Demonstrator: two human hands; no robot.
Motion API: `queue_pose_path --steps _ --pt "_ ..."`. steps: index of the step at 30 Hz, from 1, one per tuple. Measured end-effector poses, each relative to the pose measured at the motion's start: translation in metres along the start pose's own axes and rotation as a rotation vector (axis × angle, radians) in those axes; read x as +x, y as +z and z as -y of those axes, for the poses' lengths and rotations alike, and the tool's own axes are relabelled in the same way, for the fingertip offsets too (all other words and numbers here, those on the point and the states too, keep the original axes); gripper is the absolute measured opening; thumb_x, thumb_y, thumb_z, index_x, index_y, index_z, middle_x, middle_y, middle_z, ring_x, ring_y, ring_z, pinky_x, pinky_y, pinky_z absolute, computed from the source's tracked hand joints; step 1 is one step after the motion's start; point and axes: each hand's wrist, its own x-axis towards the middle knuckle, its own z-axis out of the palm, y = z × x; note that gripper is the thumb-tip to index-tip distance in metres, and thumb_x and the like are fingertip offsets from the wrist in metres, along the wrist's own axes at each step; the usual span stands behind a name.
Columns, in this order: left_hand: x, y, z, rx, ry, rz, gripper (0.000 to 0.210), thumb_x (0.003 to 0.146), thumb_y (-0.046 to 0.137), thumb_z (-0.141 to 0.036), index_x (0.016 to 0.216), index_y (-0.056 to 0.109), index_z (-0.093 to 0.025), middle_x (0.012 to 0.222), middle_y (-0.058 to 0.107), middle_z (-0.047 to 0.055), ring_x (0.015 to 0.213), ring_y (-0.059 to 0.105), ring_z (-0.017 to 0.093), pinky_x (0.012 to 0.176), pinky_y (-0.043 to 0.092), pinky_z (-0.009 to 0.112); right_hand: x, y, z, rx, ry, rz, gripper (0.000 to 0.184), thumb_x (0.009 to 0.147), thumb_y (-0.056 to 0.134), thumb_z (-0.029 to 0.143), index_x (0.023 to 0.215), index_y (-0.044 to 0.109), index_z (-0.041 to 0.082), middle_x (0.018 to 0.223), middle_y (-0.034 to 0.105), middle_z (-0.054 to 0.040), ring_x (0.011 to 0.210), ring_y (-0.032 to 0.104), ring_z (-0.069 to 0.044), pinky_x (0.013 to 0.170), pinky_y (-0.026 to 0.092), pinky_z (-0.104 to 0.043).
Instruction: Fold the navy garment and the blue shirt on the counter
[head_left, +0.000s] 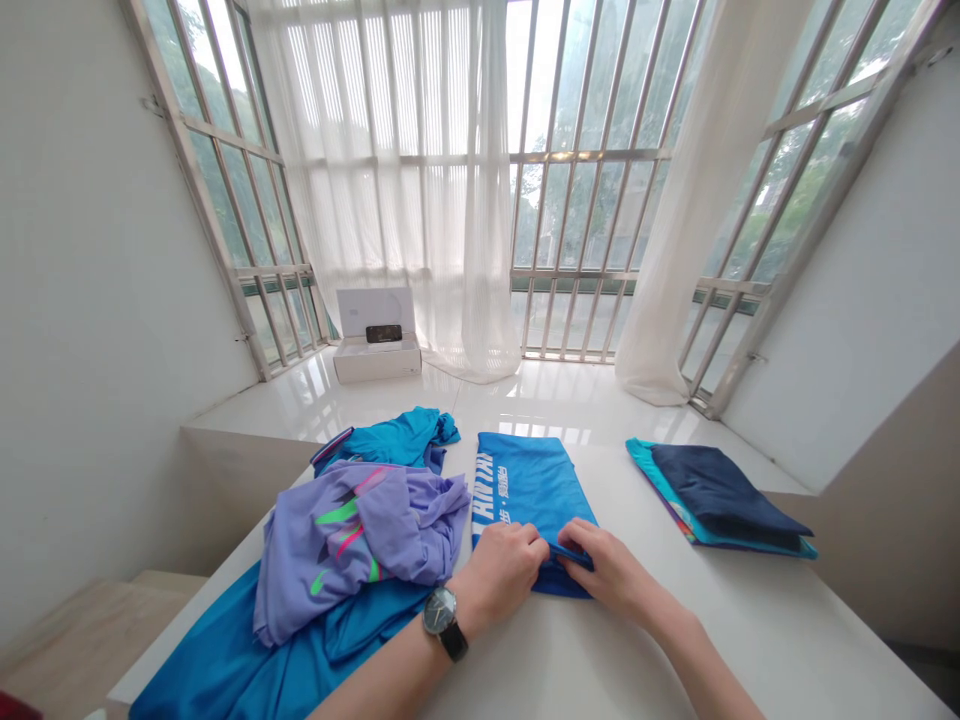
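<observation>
Two bare hands are seen from above, meeting at the near edge of a bright blue, folded synthetic shirt with white lettering [531, 497], which lies flat near the middle of a white tabletop [750, 640]. The left hand [499, 573], with a dark round wristwatch [442, 615] on its wrist, is closed over the shirt's near hem, fingers curled down on the cloth. The right hand [611, 572] is pinched on the same hem just beside it, a small fold of blue fabric held between thumb and fingers. The two hands are almost touching.

Judging from the neat rectangle already formed, the folding of this shirt appears to be in a late stage, with the near end being gathered. The next move would seem to call for an even grip from both hands, so that the hem is carried toward twelve o'clock without the layers slipping askew.

At nine o'clock from the hands, a crumpled lilac jersey with green and pink streaks [360, 540] is heaped on loose blue garments [247, 660]. At two o'clock, well apart, a folded stack topped by navy cloth [720, 492] is set. At eleven o'clock, far off on the glossy floor by the curtained windows, an open white box [375, 350] is seen.
</observation>
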Motion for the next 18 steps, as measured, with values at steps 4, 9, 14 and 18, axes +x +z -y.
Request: queue_pose_path --steps 4,9,14,18 --pt "0.0 -0.0019 0.0009 0.016 0.0 -0.009 0.015 0.093 0.051 -0.013 0.089 0.062 -0.021 0.095 0.07 0.006 0.084 0.063 0.022 0.071 0.043 0.033 -0.0003 0.0009 -0.0018 -0.047 -0.007 0.009 0.009 0.08 0.05 0.016 0.083 0.053 0.024 0.087 0.06 -0.0004 0.078 0.056 -0.017 0.072 0.046 -0.03" --pt "-0.0001 -0.0042 0.0021 0.025 -0.001 -0.002 0.014 0.093 0.051 -0.013 0.089 0.061 -0.021 0.095 0.07 0.005 0.085 0.063 0.021 0.072 0.044 0.032 0.0002 0.0008 -0.0001 -0.06 -0.005 -0.034 0.004 0.087 0.049 0.022 0.085 0.052 0.024 0.088 0.06 -0.0009 0.078 0.057 -0.017 0.073 0.045 -0.03" --pt "-0.0012 -0.0045 0.0009 0.045 0.023 0.026 0.014 0.093 0.05 -0.012 0.094 0.06 -0.022 0.099 0.067 0.002 0.089 0.062 0.02 0.075 0.045 0.029 0.0009 0.0033 -0.0004 -0.136 -0.008 -0.021 0.017 0.074 0.05 0.009 0.081 0.049 0.024 0.085 0.058 0.0003 0.076 0.053 -0.017 0.069 0.042 -0.028" --pt "-0.0024 -0.0062 -0.001 0.054 0.05 0.026 0.015 0.097 0.047 -0.015 0.096 0.06 -0.022 0.099 0.066 0.002 0.092 0.061 0.019 0.076 0.046 0.029 0.0006 0.0017 0.0013 -0.166 -0.02 -0.013 0.022 0.069 0.05 0.005 0.081 0.049 0.024 0.086 0.058 -0.0001 0.078 0.053 -0.018 0.071 0.041 -0.028"
